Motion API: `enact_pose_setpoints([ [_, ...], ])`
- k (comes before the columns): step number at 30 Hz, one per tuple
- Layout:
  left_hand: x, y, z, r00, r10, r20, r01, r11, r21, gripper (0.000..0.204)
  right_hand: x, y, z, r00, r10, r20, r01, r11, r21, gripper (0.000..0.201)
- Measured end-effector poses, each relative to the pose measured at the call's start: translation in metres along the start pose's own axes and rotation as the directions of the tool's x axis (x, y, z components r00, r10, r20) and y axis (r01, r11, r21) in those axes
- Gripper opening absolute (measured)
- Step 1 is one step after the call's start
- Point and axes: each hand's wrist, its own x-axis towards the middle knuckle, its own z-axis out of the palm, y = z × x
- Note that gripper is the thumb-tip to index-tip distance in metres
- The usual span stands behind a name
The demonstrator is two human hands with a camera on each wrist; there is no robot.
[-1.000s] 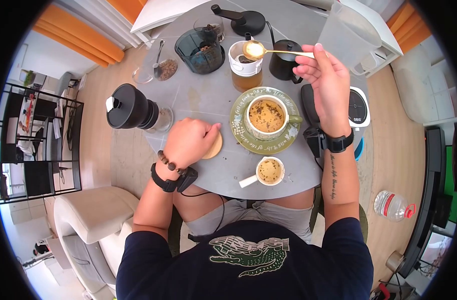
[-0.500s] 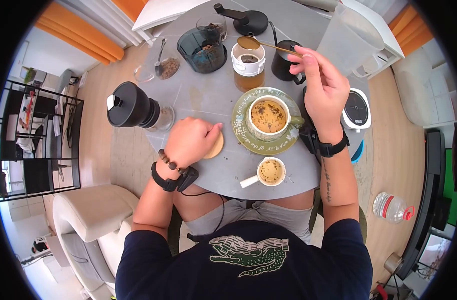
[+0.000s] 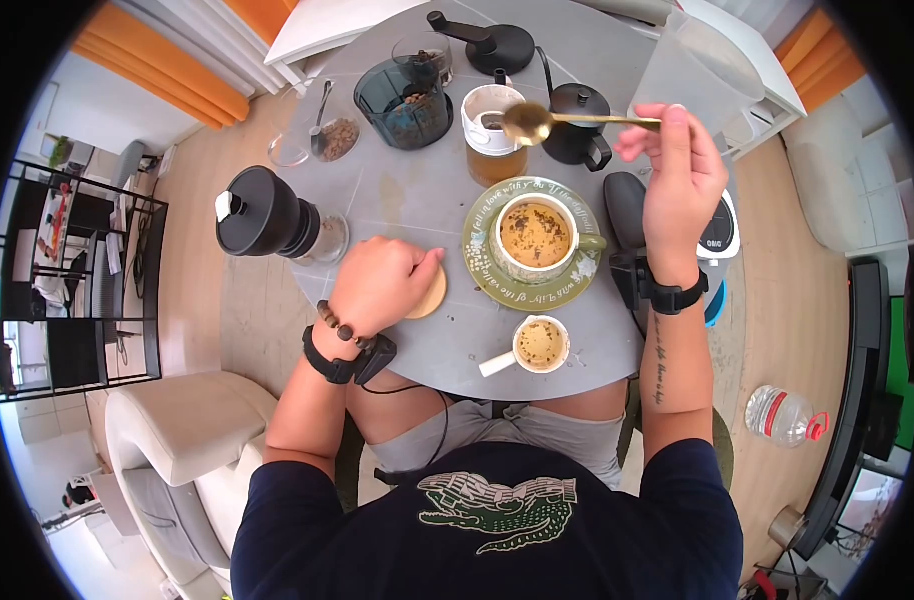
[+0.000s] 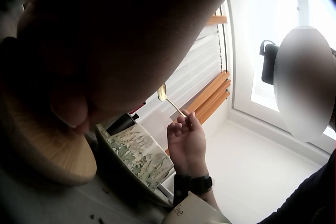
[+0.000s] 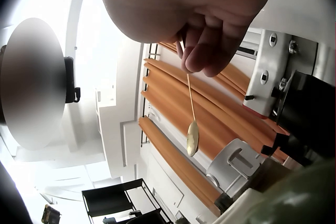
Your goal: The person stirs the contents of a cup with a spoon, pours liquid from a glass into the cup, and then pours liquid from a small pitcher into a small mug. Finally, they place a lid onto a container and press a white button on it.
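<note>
One right hand (image 3: 685, 190) pinches a slim, shiny golden spoon (image 3: 529, 123).

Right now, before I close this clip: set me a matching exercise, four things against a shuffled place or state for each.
1. spoon
2. wooden disc
3. big cup
4. bottle

A. on the floor
B. on the green saucer
C. in the right grip
D. partly covered by the left grip

Pairs: 1-C, 2-D, 3-B, 4-A

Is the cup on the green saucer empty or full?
Not empty: brown liquid with dark flecks shows inside the cup; exactly how full, I can't tell.
</note>
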Motion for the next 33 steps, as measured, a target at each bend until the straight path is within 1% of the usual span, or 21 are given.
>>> enact_pose_setpoints([
  [2, 0.000, 0.000, 0.000, 1.000, 0.001, 0.000, -0.001, 1.000, -0.007, 0.050, 0.001, 0.000, -0.008, 1.000, 0.005, -0.009, -0.005, 1.000, 0.025, 0.036],
  [5, 0.000, 0.000, -0.001, 1.000, -0.006, 0.013, 0.006, 1.000, -0.001, 0.050, 0.000, -0.001, -0.014, 1.000, 0.004, 0.030, -0.004, 1.000, -0.002, 0.034],
  [7, 0.000, 0.000, 0.000, 1.000, 0.007, 0.002, -0.007, 1.000, 0.006, 0.050, -0.002, -0.005, -0.011, 0.989, 0.045, 0.138, -0.028, 0.992, -0.123, 0.031],
  [8, 0.000, 0.000, 0.000, 1.000, 0.008, 0.003, -0.008, 1.000, 0.006, 0.050, -0.003, -0.006, -0.010, 0.989, 0.045, 0.138, -0.028, 0.992, -0.124, 0.031],
  [10, 0.000, 0.000, 0.000, 1.000, 0.004, -0.004, -0.004, 1.000, -0.002, 0.050, -0.004, -0.008, -0.007, 0.961, 0.015, 0.276, 0.065, 0.958, -0.278, 0.028],
  [11, 0.000, 0.000, 0.000, 1.000, 0.004, -0.004, -0.004, 1.000, -0.002, 0.050, -0.005, -0.009, -0.004, 0.954, 0.007, 0.300, 0.088, 0.948, -0.304, 0.026],
  [12, 0.000, 0.000, 0.000, 1.000, 0.002, -0.005, -0.002, 1.000, -0.004, 0.050, -0.005, -0.009, -0.003, 0.954, 0.008, 0.301, 0.088, 0.948, -0.304, 0.026],
  [15, 0.000, 0.002, -0.002, 1.000, -0.004, 0.000, 0.004, 1.000, -0.004, 0.049, -0.006, -0.008, -0.002, 0.917, 0.008, 0.400, 0.144, 0.926, -0.348, 0.024],
  [16, 0.000, 0.003, -0.002, 1.000, -0.008, 0.007, 0.008, 1.000, -0.002, 0.049, -0.006, -0.007, -0.001, 0.917, 0.008, 0.400, 0.144, 0.926, -0.349, 0.024],
  [18, 0.000, 0.003, -0.002, 1.000, -0.013, 0.010, 0.013, 1.000, -0.001, 0.049, -0.006, -0.006, -0.001, 0.900, 0.050, 0.432, 0.112, 0.933, -0.342, 0.025],
  [19, 0.000, 0.003, -0.002, 1.000, -0.018, 0.014, 0.018, 1.000, 0.001, 0.049, -0.006, -0.006, -0.002, 0.900, 0.050, 0.433, 0.113, 0.933, -0.343, 0.025],
  [21, 0.001, 0.003, -0.002, 1.000, -0.019, 0.016, 0.019, 1.000, 0.002, 0.049, -0.006, -0.006, -0.003, 0.870, 0.105, 0.481, 0.090, 0.927, -0.364, 0.026],
  [25, 0.000, 0.002, -0.001, 1.000, -0.018, 0.012, 0.018, 1.000, 0.010, 0.048, -0.010, -0.010, 0.007, 0.865, 0.100, 0.492, 0.066, 0.949, -0.308, 0.026],
  [27, 0.000, 0.002, -0.001, 1.000, -0.017, 0.011, 0.017, 1.000, 0.009, 0.048, -0.011, -0.008, 0.009, 0.881, 0.048, 0.470, 0.097, 0.955, -0.279, 0.026],
  [28, 0.000, 0.002, -0.001, 1.000, -0.015, 0.010, 0.015, 1.000, 0.008, 0.047, -0.011, -0.007, 0.010, 0.881, 0.048, 0.470, 0.097, 0.955, -0.279, 0.026],
  [30, 0.001, 0.002, -0.002, 1.000, -0.016, 0.011, 0.016, 1.000, 0.011, 0.048, -0.011, -0.006, 0.010, 0.907, 0.005, 0.420, 0.138, 0.941, -0.308, 0.026],
  [31, 0.001, 0.002, -0.002, 1.000, -0.017, 0.012, 0.017, 1.000, 0.015, 0.048, -0.010, -0.006, 0.008, 0.907, 0.004, 0.421, 0.138, 0.941, -0.308, 0.026],
  [33, 0.000, 0.001, -0.001, 1.000, -0.012, 0.007, 0.012, 1.000, 0.011, 0.048, -0.008, -0.007, 0.003, 0.903, 0.056, 0.426, 0.130, 0.910, -0.394, 0.026],
])
